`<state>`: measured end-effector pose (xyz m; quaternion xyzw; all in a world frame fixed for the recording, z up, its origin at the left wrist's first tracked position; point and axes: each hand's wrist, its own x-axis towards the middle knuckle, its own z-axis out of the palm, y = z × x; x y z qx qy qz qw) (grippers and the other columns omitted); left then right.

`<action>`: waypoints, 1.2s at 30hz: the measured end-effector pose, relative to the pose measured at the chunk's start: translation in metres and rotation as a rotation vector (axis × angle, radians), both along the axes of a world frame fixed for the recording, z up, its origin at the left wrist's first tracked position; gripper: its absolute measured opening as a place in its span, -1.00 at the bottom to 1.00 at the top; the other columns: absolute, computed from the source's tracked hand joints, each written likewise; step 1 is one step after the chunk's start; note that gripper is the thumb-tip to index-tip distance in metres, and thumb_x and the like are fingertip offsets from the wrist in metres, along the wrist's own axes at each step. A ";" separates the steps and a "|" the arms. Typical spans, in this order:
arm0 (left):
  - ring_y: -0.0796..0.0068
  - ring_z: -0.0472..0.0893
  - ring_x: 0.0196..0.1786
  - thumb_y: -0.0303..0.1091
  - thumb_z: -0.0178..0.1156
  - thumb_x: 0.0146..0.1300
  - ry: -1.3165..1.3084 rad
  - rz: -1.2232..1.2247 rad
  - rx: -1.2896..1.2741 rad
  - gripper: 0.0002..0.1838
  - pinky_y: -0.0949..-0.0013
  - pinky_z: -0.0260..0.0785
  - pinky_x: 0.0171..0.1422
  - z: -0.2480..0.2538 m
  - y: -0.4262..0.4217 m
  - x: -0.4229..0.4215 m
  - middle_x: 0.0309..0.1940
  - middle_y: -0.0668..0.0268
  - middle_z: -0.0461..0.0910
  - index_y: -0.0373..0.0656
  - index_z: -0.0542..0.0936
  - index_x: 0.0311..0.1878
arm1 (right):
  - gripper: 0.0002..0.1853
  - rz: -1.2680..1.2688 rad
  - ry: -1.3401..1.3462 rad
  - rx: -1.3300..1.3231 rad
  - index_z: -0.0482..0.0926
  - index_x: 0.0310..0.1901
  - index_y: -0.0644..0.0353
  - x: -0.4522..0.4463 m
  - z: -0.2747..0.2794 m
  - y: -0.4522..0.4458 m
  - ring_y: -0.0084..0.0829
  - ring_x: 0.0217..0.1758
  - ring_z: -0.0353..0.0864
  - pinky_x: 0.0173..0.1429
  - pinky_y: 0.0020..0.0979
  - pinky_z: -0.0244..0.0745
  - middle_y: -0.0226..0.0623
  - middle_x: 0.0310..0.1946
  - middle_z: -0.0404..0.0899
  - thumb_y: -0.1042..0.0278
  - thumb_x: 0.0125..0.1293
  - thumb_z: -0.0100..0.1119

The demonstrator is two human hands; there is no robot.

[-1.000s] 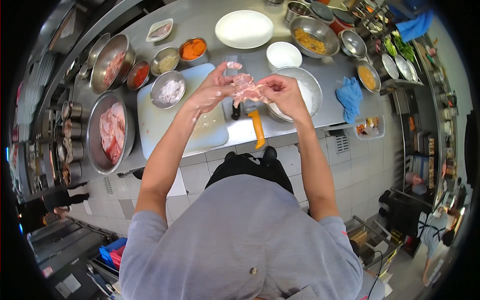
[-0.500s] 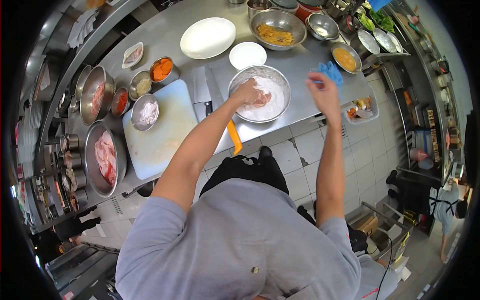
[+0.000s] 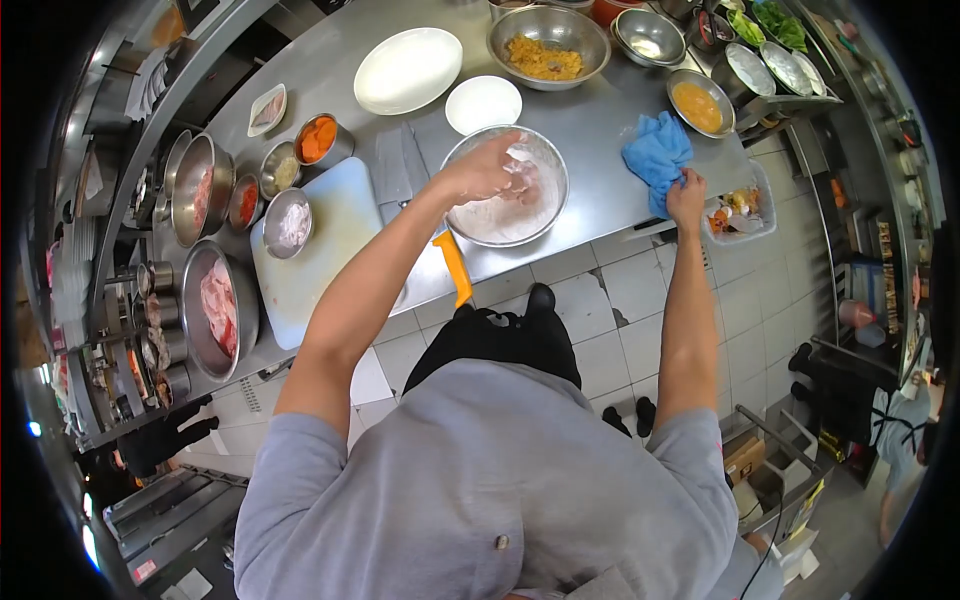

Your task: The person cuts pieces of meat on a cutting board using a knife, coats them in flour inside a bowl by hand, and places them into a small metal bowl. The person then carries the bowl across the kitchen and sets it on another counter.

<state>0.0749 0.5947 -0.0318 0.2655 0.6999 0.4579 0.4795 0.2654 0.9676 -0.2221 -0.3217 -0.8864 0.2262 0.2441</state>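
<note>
My left hand [image 3: 488,170] is over a steel bowl [image 3: 562,195] of white flour [image 3: 510,218], its fingers spread and partly smeared by motion. A pinkish, flour-dusted piece [image 3: 522,182] shows by the fingertips; I cannot tell whether it is meat or floured fingers. At the right end of the steel table, my right hand [image 3: 687,203] pinches the edge of a crumpled blue cloth [image 3: 658,155]. Just left of the flour bowl lie a cleaver blade [image 3: 400,165] and a knife with a yellow handle [image 3: 455,268].
On the left, a white cutting board [image 3: 335,235] bears a small bowl of white-coated pieces [image 3: 293,226]. Raw meat [image 3: 217,305] fills a large bowl beside it. White plates [image 3: 410,70], egg-coloured liquid [image 3: 697,105] and a scrap tub [image 3: 768,205] sit behind and to the right.
My right hand has come down from the air onto the blue cloth, which is now more spread out. My left hand has lifted slightly and its fingers have opened over the flour.
</note>
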 end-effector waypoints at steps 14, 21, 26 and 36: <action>-0.01 0.60 0.12 -0.36 0.35 -0.09 0.722 -0.166 -0.541 -0.45 0.13 0.44 0.25 -0.081 0.030 0.018 0.01 -0.07 0.63 -0.26 0.62 0.08 | -0.62 -0.008 0.001 -0.073 0.54 0.11 0.21 0.005 0.021 -0.015 0.11 0.14 0.48 0.25 -0.08 0.38 0.12 0.09 0.44 0.46 0.23 0.10; 0.00 0.62 0.07 -0.26 0.42 -0.09 0.753 -0.023 -0.385 -0.43 0.16 0.44 0.19 -0.051 0.014 -0.009 -0.04 -0.10 0.63 -0.31 0.61 0.04 | -0.60 -0.011 -0.027 -0.072 0.52 0.13 0.18 0.004 0.022 -0.015 0.14 0.14 0.47 0.26 -0.05 0.38 0.10 0.13 0.41 0.47 0.23 0.10; 0.15 0.65 -0.13 -0.09 0.47 -0.03 0.713 0.055 -0.350 -0.50 0.18 0.45 0.01 -0.020 0.015 -0.006 -0.22 0.03 0.67 -0.27 0.62 -0.12 | -0.60 -0.016 -0.073 -0.094 0.51 0.14 0.17 0.001 0.024 -0.015 0.14 0.15 0.45 0.28 -0.05 0.36 0.07 0.15 0.40 0.47 0.24 0.09; 0.03 0.63 0.02 -0.09 0.36 0.06 0.715 -0.351 -0.319 -0.34 0.16 0.43 0.20 -0.051 0.010 0.003 0.00 0.01 0.64 -0.09 0.53 0.26 | -0.60 0.004 -0.096 -0.075 0.50 0.16 0.13 0.003 0.024 -0.015 0.11 0.17 0.44 0.24 0.00 0.37 0.04 0.15 0.41 0.45 0.26 0.04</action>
